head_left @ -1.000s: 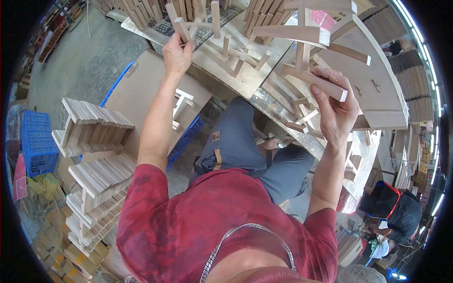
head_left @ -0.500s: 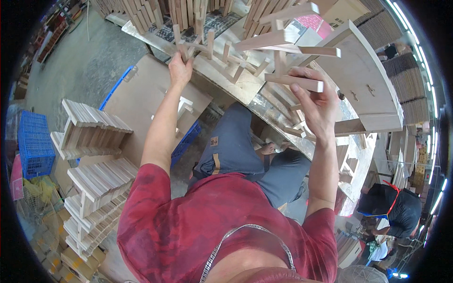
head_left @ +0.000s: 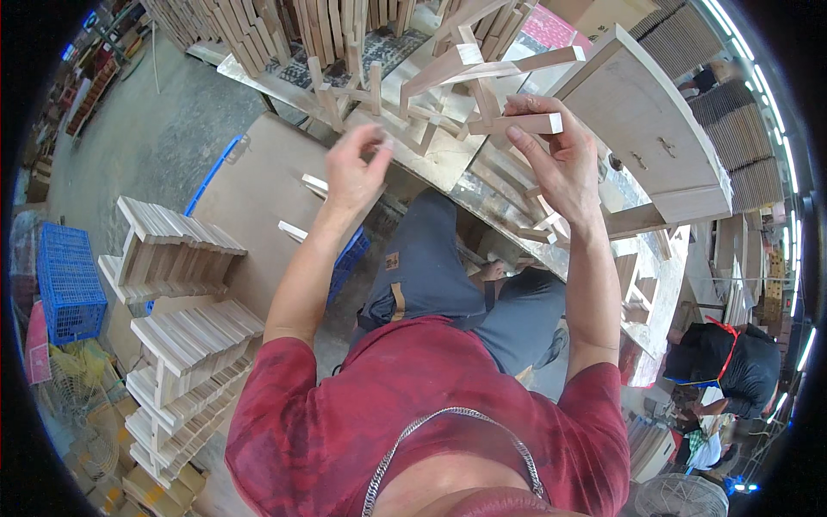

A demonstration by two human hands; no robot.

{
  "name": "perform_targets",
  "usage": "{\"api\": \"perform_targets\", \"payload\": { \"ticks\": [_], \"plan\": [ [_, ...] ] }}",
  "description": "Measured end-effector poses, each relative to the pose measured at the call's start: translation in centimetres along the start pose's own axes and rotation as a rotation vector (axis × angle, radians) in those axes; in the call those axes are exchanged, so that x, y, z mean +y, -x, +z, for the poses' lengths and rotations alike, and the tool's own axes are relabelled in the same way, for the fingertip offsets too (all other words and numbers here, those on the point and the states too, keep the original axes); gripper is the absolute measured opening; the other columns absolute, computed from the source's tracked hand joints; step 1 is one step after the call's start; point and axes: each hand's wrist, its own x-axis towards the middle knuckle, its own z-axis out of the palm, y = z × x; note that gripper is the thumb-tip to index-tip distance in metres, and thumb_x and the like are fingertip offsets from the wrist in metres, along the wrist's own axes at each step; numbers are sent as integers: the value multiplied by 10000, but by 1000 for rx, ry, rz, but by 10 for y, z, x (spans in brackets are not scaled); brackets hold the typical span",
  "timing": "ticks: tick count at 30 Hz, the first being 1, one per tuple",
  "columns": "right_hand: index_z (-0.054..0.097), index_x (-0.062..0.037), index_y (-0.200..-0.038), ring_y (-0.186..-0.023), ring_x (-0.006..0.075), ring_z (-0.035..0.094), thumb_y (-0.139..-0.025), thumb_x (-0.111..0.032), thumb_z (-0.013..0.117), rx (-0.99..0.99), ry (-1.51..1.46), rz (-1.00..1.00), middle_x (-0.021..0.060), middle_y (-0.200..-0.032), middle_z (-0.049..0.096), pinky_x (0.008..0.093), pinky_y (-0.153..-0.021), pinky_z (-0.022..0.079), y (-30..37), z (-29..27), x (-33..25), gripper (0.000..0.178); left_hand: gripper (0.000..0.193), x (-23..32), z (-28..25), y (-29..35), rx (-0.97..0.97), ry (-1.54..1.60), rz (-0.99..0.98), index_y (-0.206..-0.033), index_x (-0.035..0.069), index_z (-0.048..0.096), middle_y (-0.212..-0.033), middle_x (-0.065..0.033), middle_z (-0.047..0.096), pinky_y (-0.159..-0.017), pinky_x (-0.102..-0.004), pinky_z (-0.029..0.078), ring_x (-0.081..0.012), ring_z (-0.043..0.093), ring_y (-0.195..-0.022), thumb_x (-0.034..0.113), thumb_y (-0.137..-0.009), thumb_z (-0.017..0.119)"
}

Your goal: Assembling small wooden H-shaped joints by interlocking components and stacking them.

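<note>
My right hand (head_left: 564,164) grips the near bar of a pale wooden frame (head_left: 517,123), thumb along its front and fingers behind. The frame, made of several joined bars, stands tilted above the workbench (head_left: 448,164). My left hand (head_left: 355,168) is in the air before the bench's near edge, slightly blurred, thumb and fingers apart with nothing between them. Just beyond it, a second small wooden frame (head_left: 330,105) with upright pegs rests on the bench. More wooden pieces (head_left: 508,177) lie below my right hand, partly hidden by it.
Stacked wooden frames (head_left: 185,332) stand at the left, by a brown board (head_left: 258,177) with blue crates under it. Wood strips (head_left: 323,26) stand in bundles along the back. A large pale panel (head_left: 650,129) leans at the right. A person in dark clothing (head_left: 728,362) bends over farther right.
My left hand has let go of the small frame on the bench and drawn back toward me. My right hand has turned the wooden frame and moved it slightly left.
</note>
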Motion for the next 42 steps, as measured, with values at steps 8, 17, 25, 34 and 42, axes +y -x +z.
{"api": "perform_targets", "payload": {
  "ticks": [8, 17, 25, 34, 42],
  "plan": [
    [650, -14, -1248, -1097, 219, 711, -929, -65, 716, 16, 21, -20, 130, -1148, 743, 358, -1006, 526, 10, -6, -10, 330, 570, -32, 73, -8, -220, -323, -54, -1235, -23, 640, -1155, -205, 713, -867, -404, 561, -337, 709, -1017, 292, -804, 839],
    [637, 0, -1266, -1120, 202, 697, -928, -47, 716, 87, -39, 77, 123, -1174, 729, 364, -1029, 524, 29, -23, -7, 350, 244, -55, 93, -19, -211, -394, -87, -919, 8, 631, -846, -219, 682, -769, -499, 518, -425, 674, -866, 235, -902, 717],
    [639, -4, -1260, -1094, 192, 707, -933, -47, 706, 68, -32, 12, 120, -1156, 738, 359, -996, 540, 21, -12, -3, 336, 247, -65, 87, -16, -131, -411, -51, -869, 12, 616, -783, -213, 662, -706, -479, 504, -426, 655, -785, 237, -913, 707],
    [636, -14, -1201, -953, 227, 742, -929, -94, 688, -26, 87, 9, 142, -1085, 743, 361, -894, 565, -15, 11, 23, 288, 231, -68, 82, -11, -184, -341, 35, -890, 4, 598, -749, -217, 634, -699, -477, 503, -427, 645, -747, 205, -900, 713],
    [662, 2, -1196, -901, 192, 726, -915, -81, 703, -146, 187, 143, 125, -1011, 752, 335, -835, 567, -41, 39, 74, 296, 182, -49, 79, -10, -280, -285, -121, -928, -5, 638, -884, -224, 693, -793, -514, 534, -443, 677, -885, 167, -899, 692]
  ]
}}
